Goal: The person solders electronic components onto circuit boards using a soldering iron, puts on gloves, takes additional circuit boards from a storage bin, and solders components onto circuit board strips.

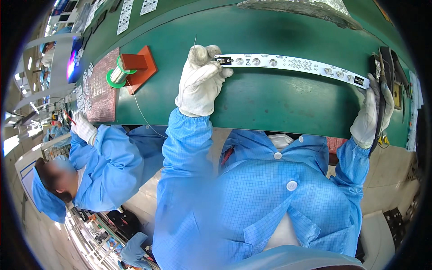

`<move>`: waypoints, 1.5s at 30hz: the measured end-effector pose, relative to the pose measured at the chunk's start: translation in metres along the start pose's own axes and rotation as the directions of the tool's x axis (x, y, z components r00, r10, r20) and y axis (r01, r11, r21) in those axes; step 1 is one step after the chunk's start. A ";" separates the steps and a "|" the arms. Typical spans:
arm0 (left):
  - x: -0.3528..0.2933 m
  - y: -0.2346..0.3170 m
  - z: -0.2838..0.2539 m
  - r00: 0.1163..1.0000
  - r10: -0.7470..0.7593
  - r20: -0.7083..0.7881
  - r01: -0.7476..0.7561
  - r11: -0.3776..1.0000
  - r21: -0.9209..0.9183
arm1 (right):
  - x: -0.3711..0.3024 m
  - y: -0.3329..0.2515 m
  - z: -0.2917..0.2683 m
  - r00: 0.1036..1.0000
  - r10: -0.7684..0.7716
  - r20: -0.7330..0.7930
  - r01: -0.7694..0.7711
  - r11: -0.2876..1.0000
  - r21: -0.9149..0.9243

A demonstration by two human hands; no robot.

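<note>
A long white LED circuit board strip (300, 65), with small round lenses and a black connector at each end, stretches between my gloved hands above the green bench. My left hand (200, 83) is closed, pinching the strip's left end. A thin wire tip (195, 39) sticks up from the same fist. At the strip's other end, my right hand (370, 112) has its fingers bent round the edge. Along that hand runs a long dark cord-like thing (382, 105); whether the fingers grip it too I cannot tell.
Left on the green bench (279, 105) stands an orange-red stand (145, 67) with a solder wire spool (118, 75), its wire trailing toward my left sleeve. Beyond lies a pinkish mat (102, 85) beside small white boards. A co-worker (112, 166) in blue sits left.
</note>
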State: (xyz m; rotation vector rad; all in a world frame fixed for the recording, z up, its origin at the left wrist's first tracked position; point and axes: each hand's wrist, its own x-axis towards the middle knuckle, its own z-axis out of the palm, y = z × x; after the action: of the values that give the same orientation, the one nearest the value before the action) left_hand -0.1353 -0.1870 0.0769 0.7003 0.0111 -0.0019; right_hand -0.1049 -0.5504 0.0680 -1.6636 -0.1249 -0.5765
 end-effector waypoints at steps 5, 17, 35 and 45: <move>-0.005 -0.006 0.022 1.000 0.009 0.000 -0.009 1.000 -0.001 | 0.009 -0.008 -0.023 0.999 -0.052 -0.011 0.052 0.998 -0.024; -0.026 -0.012 0.059 0.999 0.027 0.039 -0.026 1.000 -0.009 | 0.006 -0.042 -0.059 0.994 -0.099 -0.036 0.099 0.995 0.004; -0.039 -0.004 0.049 0.996 0.049 0.075 -0.047 0.998 -0.030 | -0.011 -0.061 -0.053 0.998 -0.022 -0.051 0.024 0.999 0.039; -0.020 0.001 0.034 1.000 0.007 0.030 -0.007 1.000 -0.016 | 0.001 -0.041 -0.028 0.999 0.031 -0.030 -0.030 0.999 0.037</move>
State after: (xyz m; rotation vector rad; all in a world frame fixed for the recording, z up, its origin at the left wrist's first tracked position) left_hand -0.1548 -0.2084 0.1036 0.6841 -0.0202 -0.0058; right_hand -0.1286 -0.5695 0.1070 -1.6181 -0.0875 -0.5735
